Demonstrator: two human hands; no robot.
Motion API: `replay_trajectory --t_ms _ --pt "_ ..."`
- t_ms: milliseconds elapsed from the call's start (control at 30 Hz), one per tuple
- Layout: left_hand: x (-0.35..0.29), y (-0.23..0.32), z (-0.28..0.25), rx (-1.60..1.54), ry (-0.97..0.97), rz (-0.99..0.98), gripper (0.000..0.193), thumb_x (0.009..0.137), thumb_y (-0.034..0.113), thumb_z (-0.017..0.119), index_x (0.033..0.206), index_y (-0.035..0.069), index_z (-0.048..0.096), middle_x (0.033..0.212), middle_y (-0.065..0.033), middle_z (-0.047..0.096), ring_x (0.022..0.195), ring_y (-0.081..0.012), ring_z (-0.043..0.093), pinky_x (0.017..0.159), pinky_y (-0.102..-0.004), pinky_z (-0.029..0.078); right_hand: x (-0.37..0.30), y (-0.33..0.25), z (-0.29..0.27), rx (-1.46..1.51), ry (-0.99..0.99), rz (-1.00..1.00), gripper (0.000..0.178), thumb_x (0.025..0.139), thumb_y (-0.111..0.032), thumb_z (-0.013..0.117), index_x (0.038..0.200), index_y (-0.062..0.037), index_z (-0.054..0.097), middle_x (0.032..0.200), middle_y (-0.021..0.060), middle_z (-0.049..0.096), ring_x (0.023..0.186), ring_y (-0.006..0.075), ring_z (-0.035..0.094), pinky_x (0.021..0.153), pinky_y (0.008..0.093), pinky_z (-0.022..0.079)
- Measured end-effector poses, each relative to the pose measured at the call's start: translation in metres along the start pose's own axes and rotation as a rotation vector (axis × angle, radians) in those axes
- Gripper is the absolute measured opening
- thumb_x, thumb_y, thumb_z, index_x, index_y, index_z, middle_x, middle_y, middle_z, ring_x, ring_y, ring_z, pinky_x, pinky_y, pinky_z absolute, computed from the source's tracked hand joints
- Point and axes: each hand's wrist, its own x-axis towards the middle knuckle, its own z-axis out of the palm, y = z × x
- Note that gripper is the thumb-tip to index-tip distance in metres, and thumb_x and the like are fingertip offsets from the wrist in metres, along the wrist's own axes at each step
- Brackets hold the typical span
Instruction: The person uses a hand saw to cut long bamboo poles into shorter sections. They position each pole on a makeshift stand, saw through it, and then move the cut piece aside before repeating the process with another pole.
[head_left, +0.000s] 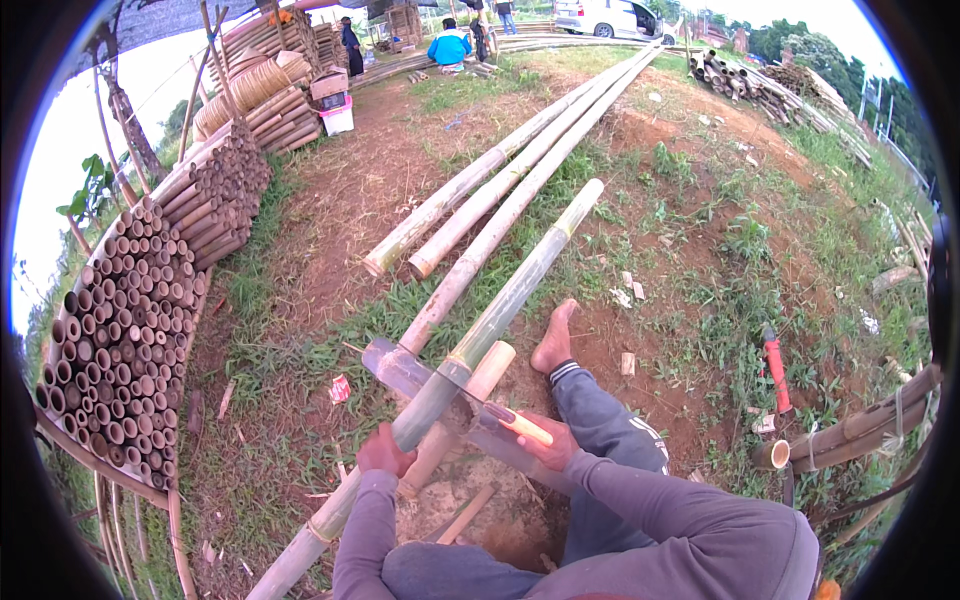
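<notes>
A long green-grey bamboo pole (513,287) lies slantwise in front of me, from lower left to upper middle. My left hand (384,452) is closed round it, near my left knee. In my right hand (553,445) is a wooden-handled blade tool (522,427). Its thin dark blade meets the pole just ahead of my left hand; whether it is a saw or a knife I cannot tell. Under the pole lie a greyish crosspiece (395,366) and a short thick bamboo length (490,368). My bare foot (555,340) rests right of the pole.
Several long bamboo poles (490,235) stretch away ahead. Stacked cut bamboo (130,340) stands at left. A red-handled tool (776,372) lies in the grass at right, near a tied bamboo bundle (850,440). Farther off are a person in blue (450,46) and a white van (605,18).
</notes>
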Motion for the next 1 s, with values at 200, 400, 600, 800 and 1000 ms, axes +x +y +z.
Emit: replay_trajectory --t_ms 200,400,600,800,1000 --pt "0.0 0.0015 -0.0022 0.018 -0.019 -0.012 0.071 0.07 0.047 0.09 0.122 0.009 0.059 0.119 -0.0206 0.07 0.109 -0.0421 0.071 0.095 -0.0534 0.056 0.0005 0.0034 0.0003 -0.021 -0.019 -0.025 0.054 0.099 -0.021 0.076 0.146 -0.0033 0.06 0.134 0.0138 0.072 0.122 0.0199 0.069 0.105 0.0334 0.053" --pt "-0.0001 -0.0007 -0.0006 0.022 -0.024 -0.008 0.071 0.07 0.046 0.09 0.122 0.009 0.059 0.12 -0.0204 0.07 0.111 -0.0419 0.07 0.095 -0.0535 0.056 0.0006 -0.0016 -0.0007 -0.014 -0.037 -0.008 0.055 0.1 -0.024 0.075 0.147 -0.0014 0.059 0.134 0.0149 0.072 0.121 0.0202 0.069 0.104 0.0333 0.053" --pt "-0.0006 0.0024 -0.0021 0.011 -0.025 -0.009 0.071 0.07 0.046 0.09 0.122 0.009 0.059 0.121 -0.0202 0.07 0.113 -0.0417 0.07 0.096 -0.0535 0.056 -0.0004 -0.0007 -0.0008 -0.005 -0.014 -0.007 0.052 0.098 -0.021 0.076 0.146 -0.0065 0.061 0.133 0.0121 0.073 0.121 0.018 0.069 0.104 0.0329 0.053" --pt "-0.0001 0.0015 -0.0013 0.007 -0.012 -0.011 0.07 0.07 0.046 0.09 0.122 0.009 0.059 0.12 -0.0206 0.07 0.11 -0.0419 0.071 0.095 -0.0532 0.056 0.0 0.0003 0.0005 0.015 -0.01 -0.018 0.052 0.097 -0.019 0.076 0.146 -0.0088 0.062 0.133 0.0103 0.073 0.121 0.0166 0.069 0.105 0.0322 0.052" --pt "0.0001 0.0009 -0.0007 0.009 -0.006 -0.008 0.07 0.07 0.046 0.09 0.121 0.009 0.059 0.119 -0.0207 0.071 0.109 -0.042 0.071 0.095 -0.053 0.056 -0.0005 0.0014 0.0016 0.006 -0.002 -0.017 0.052 0.098 -0.019 0.076 0.146 -0.0085 0.062 0.132 0.0113 0.073 0.12 0.0176 0.07 0.104 0.0326 0.053"
